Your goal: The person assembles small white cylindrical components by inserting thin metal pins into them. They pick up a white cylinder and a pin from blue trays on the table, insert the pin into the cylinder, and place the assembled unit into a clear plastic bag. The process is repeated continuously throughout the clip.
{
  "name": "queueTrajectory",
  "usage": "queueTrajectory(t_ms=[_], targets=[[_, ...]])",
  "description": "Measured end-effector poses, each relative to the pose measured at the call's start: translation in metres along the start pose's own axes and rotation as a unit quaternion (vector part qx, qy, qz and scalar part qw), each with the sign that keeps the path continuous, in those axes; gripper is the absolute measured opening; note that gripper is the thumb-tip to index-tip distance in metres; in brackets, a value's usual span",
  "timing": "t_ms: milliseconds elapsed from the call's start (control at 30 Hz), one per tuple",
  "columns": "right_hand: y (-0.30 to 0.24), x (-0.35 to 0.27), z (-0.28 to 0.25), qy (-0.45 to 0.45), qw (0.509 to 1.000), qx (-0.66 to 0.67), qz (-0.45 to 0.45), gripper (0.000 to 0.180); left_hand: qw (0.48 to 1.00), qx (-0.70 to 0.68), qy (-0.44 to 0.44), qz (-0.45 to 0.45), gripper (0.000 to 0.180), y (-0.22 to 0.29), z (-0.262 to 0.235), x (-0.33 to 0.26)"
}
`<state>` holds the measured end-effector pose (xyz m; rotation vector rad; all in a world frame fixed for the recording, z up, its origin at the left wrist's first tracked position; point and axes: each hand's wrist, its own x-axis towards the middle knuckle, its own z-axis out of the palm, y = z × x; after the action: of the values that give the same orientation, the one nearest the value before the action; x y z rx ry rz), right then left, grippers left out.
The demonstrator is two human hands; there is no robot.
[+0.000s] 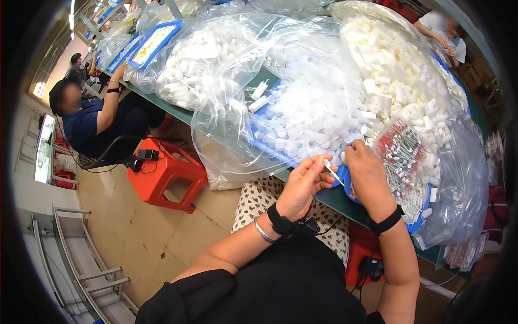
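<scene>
In front of me, my left hand (306,183) pinches a thin white rod (334,174) between thumb and fingers. My right hand (369,171) is just to its right, above the rim of a blue tray (345,181). Its fingers are bent together, and what they hold, if anything, is hidden. Small translucent white caps (313,116) lie heaped beyond both hands. Right of the right hand is a clear container of thin metal pins with red parts (399,148). White cylinders (377,51) are piled behind it.
Clear plastic bags (232,127) drape over the green table (186,114). A blue tray of white pieces (156,43) stands far left. A red stool (162,173) with small black devices is left of me. One co-worker (89,116) sits left, another person (445,35) far right.
</scene>
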<state>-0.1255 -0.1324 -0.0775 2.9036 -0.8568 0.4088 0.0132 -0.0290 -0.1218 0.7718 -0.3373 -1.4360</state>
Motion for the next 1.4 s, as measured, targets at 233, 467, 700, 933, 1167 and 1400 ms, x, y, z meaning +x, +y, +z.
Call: queueTrajectory(t_ms=[233, 467, 700, 933, 1167, 1400], targets=[[-0.010, -0.013, -0.027, 0.022, 0.973, 0.212, 0.085, 0.008, 0.996, 0.034, -0.060, 0.052, 0.033, 0.006, 0.017, -0.001], [-0.003, -0.041, -0.044, -0.108, 0.741, 0.615, 0.248, 0.026, 0.981, 0.103, -0.145, 0.073, 0.032, -0.002, 0.022, -0.008], [0.001, -0.064, -0.049, -0.127, 0.595, 0.737, 0.294, 0.026, 0.973, 0.150, -0.172, 0.042, 0.029, -0.006, 0.028, -0.019], [-0.015, -0.073, -0.058, -0.106, 0.655, 0.696, 0.275, 0.017, 0.982, 0.128, -0.137, -0.039, 0.027, -0.012, 0.031, -0.019], [-0.002, -0.085, -0.055, -0.116, 0.504, 0.796, 0.314, 0.014, 0.972, 0.180, -0.135, -0.063, 0.028, -0.007, 0.041, -0.022], [-0.007, -0.105, -0.056, -0.062, 0.574, 0.756, 0.309, 0.014, 0.974, 0.175, -0.124, -0.076, 0.045, -0.021, 0.048, -0.021]])
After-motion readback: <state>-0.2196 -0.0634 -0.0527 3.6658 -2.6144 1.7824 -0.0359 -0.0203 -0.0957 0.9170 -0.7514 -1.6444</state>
